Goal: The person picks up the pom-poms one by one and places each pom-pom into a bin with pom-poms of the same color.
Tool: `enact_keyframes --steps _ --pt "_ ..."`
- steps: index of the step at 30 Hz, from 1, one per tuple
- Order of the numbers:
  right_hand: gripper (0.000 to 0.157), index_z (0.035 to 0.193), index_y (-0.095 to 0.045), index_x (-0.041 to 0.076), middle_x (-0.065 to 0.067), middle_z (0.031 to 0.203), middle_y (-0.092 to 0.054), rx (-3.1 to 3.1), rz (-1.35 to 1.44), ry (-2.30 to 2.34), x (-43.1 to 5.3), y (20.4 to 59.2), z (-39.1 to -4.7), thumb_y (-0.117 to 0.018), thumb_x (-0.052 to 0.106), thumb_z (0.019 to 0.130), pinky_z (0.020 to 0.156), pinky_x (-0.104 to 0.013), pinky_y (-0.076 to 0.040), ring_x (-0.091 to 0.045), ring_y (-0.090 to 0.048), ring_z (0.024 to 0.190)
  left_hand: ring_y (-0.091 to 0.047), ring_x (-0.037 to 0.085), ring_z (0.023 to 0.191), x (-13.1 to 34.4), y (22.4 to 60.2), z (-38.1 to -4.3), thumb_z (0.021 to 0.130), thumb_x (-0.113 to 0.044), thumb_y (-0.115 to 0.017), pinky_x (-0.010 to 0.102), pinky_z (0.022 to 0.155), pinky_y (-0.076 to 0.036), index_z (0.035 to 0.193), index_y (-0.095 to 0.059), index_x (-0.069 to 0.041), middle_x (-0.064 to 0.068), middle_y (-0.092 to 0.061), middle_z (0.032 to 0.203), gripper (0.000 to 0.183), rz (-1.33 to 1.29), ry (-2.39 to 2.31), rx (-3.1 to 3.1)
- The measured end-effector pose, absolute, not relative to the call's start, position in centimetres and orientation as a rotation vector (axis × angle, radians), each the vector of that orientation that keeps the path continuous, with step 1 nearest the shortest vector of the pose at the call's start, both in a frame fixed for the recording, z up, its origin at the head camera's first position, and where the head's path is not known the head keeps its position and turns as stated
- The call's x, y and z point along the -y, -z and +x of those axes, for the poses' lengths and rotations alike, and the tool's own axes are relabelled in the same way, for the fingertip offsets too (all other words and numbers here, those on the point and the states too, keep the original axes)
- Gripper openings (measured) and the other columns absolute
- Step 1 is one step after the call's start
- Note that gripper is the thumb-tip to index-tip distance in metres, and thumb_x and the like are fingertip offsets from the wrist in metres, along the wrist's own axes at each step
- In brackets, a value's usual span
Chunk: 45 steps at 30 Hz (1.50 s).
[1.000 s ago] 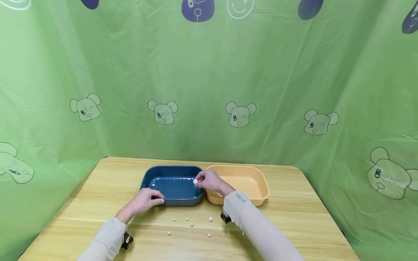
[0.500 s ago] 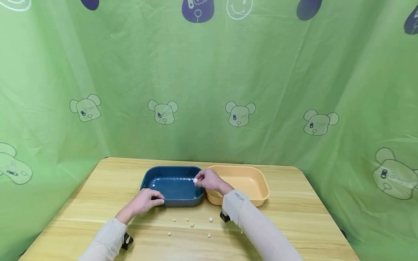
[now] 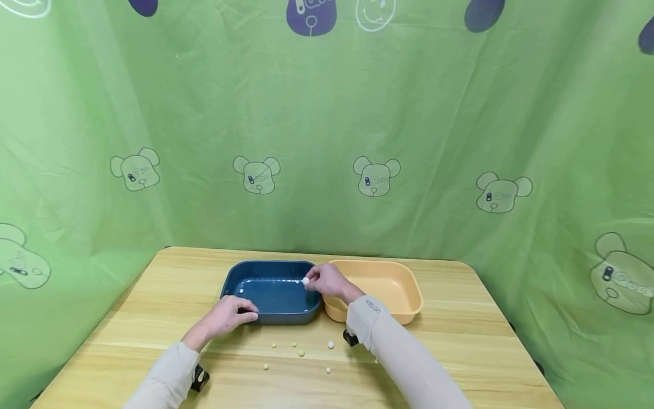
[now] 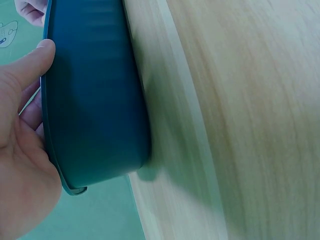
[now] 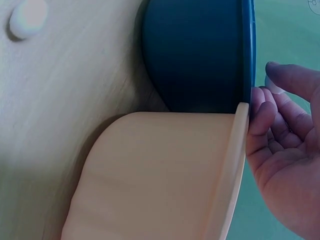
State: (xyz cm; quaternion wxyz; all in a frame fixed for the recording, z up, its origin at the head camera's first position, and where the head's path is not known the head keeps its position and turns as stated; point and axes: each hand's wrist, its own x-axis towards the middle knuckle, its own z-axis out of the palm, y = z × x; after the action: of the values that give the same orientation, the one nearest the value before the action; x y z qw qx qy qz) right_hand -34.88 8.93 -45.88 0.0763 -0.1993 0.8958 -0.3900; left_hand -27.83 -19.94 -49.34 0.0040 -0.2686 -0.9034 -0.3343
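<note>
My left hand grips the near left rim of a dark blue plastic tub. In the left wrist view the thumb lies on the tub's outer side, with the other fingers behind the rim. Over the tub's right end, my right hand pinches a small white ball between thumb and fingertips. Seen from the right wrist, that ball is mostly covered by the thumb. A few small white balls lie inside the blue tub.
An orange tub stands against the blue one's right side, partly under my right wrist. On the wooden table in front lie several small yellow balls and white balls. A green curtain hangs behind.
Both hands keep their places and holds. The whole head view has shifted very slightly.
</note>
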Motion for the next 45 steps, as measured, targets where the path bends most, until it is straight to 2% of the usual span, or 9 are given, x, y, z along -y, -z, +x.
enact_keyframes --steps 12,20,24,30,35,41,45 --pt "0.029 0.107 -0.066 -0.006 -0.001 0.080 -0.062 -2.657 -0.555 1.167 -9.5 46.0 -35.1 -0.071 0.009 0.083 0.063 -0.024 -0.047 -0.013 -0.055 0.072 -0.063 0.009 0.083 19.3 49.2 -27.8 0.088 -0.021 -0.068 0.027 0.073 -0.050 0.091 -0.074 -0.015 -0.008 -0.069 0.088 0.009 -0.841 1.030 2.834" --pt "0.025 0.102 -0.067 -0.005 0.000 0.078 -0.062 -2.662 -0.627 1.178 -9.9 45.8 -34.7 -0.071 0.009 0.082 0.063 -0.024 -0.048 -0.012 -0.055 0.071 -0.063 0.010 0.084 19.2 49.4 -28.0 0.088 -0.022 -0.068 0.028 0.074 -0.050 0.091 -0.074 -0.016 -0.008 -0.069 0.089 0.009 -0.832 1.036 2.843" --pt "0.019 0.097 -0.068 -0.002 0.001 0.079 -0.063 -2.645 -0.681 1.196 -10.3 45.3 -34.0 -0.072 0.009 0.081 0.066 -0.024 -0.049 -0.011 -0.057 0.073 -0.063 0.012 0.086 19.3 49.2 -28.0 0.088 -0.022 -0.067 0.029 0.075 -0.050 0.092 -0.074 -0.015 -0.007 -0.069 0.090 0.010 -0.828 1.040 2.842" --pt "0.015 0.095 -0.068 0.002 0.001 0.081 -0.064 -2.624 -0.757 1.194 -11.3 44.2 -32.5 -0.072 0.008 0.082 0.070 -0.025 -0.050 -0.012 -0.058 0.075 -0.064 0.015 0.087 19.3 48.9 -27.9 0.088 -0.019 -0.067 0.030 0.077 -0.050 0.093 -0.074 -0.012 -0.006 -0.070 0.090 0.011 -0.832 1.020 2.838" --pt "0.014 0.095 -0.069 0.000 0.000 0.081 -0.065 -2.616 -0.818 1.196 -12.4 43.8 -31.5 -0.071 0.005 0.082 0.071 -0.024 -0.051 -0.011 -0.060 0.075 -0.064 0.015 0.087 19.4 48.9 -28.1 0.088 -0.020 -0.067 0.032 0.077 -0.051 0.093 -0.074 -0.013 -0.005 -0.070 0.090 0.011 -0.836 1.003 2.826" --pt "0.014 0.095 -0.069 -0.002 0.003 0.079 -0.064 -2.591 -0.893 1.164 -13.8 44.3 -29.6 -0.071 0.005 0.082 0.070 -0.023 -0.050 -0.009 -0.059 0.073 -0.064 0.015 0.087 19.2 49.0 -28.1 0.088 -0.020 -0.067 0.032 0.076 -0.051 0.093 -0.074 -0.013 -0.005 -0.070 0.090 0.011 -0.837 1.000 2.826" --pt "0.011 0.092 -0.070 0.002 0.006 0.077 -0.063 -2.588 -0.946 1.121 -14.4 44.9 -28.4 -0.069 0.006 0.081 0.068 -0.023 -0.050 -0.006 -0.058 0.072 -0.064 0.015 0.088 19.2 49.0 -28.0 0.089 -0.020 -0.067 0.031 0.077 -0.051 0.093 -0.074 -0.012 -0.005 -0.070 0.090 0.011 -0.828 1.008 2.834"
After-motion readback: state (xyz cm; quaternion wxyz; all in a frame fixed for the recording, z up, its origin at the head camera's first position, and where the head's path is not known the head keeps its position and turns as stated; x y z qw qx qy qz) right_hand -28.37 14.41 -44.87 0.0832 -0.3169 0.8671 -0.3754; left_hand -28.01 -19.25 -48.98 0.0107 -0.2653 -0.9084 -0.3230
